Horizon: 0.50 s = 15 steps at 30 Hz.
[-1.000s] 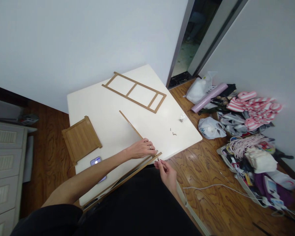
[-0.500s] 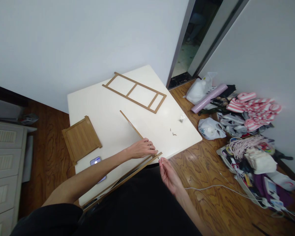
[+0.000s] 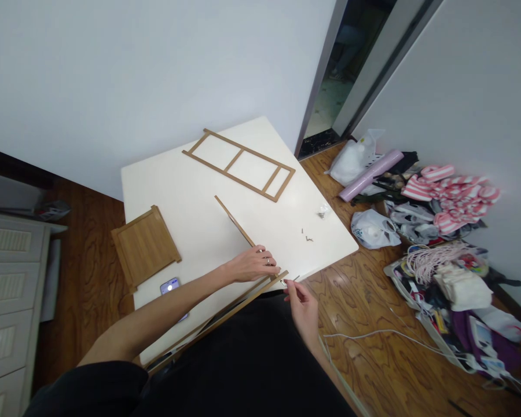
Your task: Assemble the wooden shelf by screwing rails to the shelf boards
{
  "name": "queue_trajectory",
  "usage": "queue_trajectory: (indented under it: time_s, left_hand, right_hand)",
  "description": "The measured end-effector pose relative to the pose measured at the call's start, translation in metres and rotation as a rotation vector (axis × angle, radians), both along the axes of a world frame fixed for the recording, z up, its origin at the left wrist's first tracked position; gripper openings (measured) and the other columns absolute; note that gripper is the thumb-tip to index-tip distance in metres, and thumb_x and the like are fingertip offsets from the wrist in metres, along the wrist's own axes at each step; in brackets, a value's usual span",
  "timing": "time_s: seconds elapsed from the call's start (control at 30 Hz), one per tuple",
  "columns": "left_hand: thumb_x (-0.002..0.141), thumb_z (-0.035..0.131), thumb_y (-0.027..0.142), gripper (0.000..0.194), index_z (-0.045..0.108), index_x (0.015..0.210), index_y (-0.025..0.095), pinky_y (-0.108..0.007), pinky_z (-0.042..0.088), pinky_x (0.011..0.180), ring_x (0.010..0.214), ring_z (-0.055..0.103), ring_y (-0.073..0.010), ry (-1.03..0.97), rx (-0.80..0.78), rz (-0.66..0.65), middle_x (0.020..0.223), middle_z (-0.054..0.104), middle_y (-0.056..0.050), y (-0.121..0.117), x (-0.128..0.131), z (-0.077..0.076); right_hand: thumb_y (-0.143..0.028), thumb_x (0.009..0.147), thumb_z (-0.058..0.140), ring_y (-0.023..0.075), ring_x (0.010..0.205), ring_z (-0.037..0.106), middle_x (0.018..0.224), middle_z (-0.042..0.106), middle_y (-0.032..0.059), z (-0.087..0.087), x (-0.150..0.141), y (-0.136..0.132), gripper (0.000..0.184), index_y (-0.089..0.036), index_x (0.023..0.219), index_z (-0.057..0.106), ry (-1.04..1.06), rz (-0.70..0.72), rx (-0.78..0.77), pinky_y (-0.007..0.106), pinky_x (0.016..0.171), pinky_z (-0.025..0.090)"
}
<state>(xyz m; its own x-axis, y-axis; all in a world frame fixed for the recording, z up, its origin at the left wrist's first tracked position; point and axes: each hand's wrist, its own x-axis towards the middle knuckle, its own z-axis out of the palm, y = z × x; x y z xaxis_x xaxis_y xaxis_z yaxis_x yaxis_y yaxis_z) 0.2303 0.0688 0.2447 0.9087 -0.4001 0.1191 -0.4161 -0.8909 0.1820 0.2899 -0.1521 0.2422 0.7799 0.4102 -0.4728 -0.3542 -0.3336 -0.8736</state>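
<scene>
Apparently fastening a corner: with the left hand [image 3: 254, 263], grasping a slim brown wooden bar [image 3: 234, 220] against a long brown wooden frame [image 3: 243, 304], at the near edge of the white worktop [image 3: 178, 179]; with the right hand [image 3: 303, 306], pinching a small thin metal tool [image 3: 283, 282] beside the frame's end. Probably calls for steady alignment and careful turning next.

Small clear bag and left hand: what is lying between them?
In the head view, some small screw-like pieces lie on the white table between the left hand and the bag.

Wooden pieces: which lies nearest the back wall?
The ladder-like frame, far across the table; the solid panel sits by the phone, another piece under the left hand.
</scene>
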Motion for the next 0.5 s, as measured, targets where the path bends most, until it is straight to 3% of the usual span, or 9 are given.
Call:
queue_trajectory:
  time_s: [0.17, 0.33, 0.4, 0.5]
  left_hand:
    - [0.099, 0.047, 0.018, 0.02, 0.059, 0.113, 0.025, -0.034, 0.033, 0.087, 0.1, 0.057, -0.0162, 0.021, 0.006, 0.006, 0.108, 0.069, -0.002, -0.001, -0.001, -0.005]
    - [0.1, 0.046, 0.019, 0.02, 0.06, 0.114, 0.022, -0.033, 0.033, 0.086, 0.1, 0.056, -0.0154, 0.018, -0.014, 0.02, 0.108, 0.069, -0.003, -0.002, -0.001, -0.008]
    - [0.101, 0.045, 0.02, 0.023, 0.059, 0.119, 0.024, -0.032, 0.032, 0.086, 0.1, 0.056, -0.0155, 0.018, -0.015, 0.017, 0.108, 0.069, -0.003, -0.002, 0.0, -0.008]
    - [0.1, 0.044, 0.017, 0.038, 0.052, 0.133, 0.032, -0.033, 0.032, 0.085, 0.097, 0.055, -0.0156, 0.005, 0.011, -0.009, 0.108, 0.068, -0.002, 0.0, 0.0, -0.007]
  right_hand:
    - [-0.052, 0.071, 0.079, 0.0202, 0.067, 0.071, 0.071, 0.073, 0.0004, -0.002, 0.0, 0.003, 0.075, -0.019, 0.132, 0.051, 0.066, -0.107, 0.104, 0.034, 0.067, 0.058]
    - [-0.052, 0.078, 0.074, 0.0205, 0.073, 0.073, 0.08, 0.075, 0.0061, -0.015, 0.0, 0.002, 0.044, -0.017, 0.103, 0.064, 0.037, -0.052, 0.105, 0.036, 0.079, 0.059]
    - [-0.054, 0.08, 0.071, 0.0221, 0.078, 0.074, 0.085, 0.076, 0.0087, -0.023, 0.0, 0.0, 0.041, -0.015, 0.095, 0.067, 0.059, -0.025, 0.103, 0.039, 0.083, 0.059]
    - [-0.056, 0.084, 0.066, 0.0238, 0.086, 0.075, 0.096, 0.077, 0.0112, -0.033, -0.003, -0.005, 0.045, -0.015, 0.101, 0.07, 0.098, 0.024, 0.156, 0.044, 0.091, 0.058]
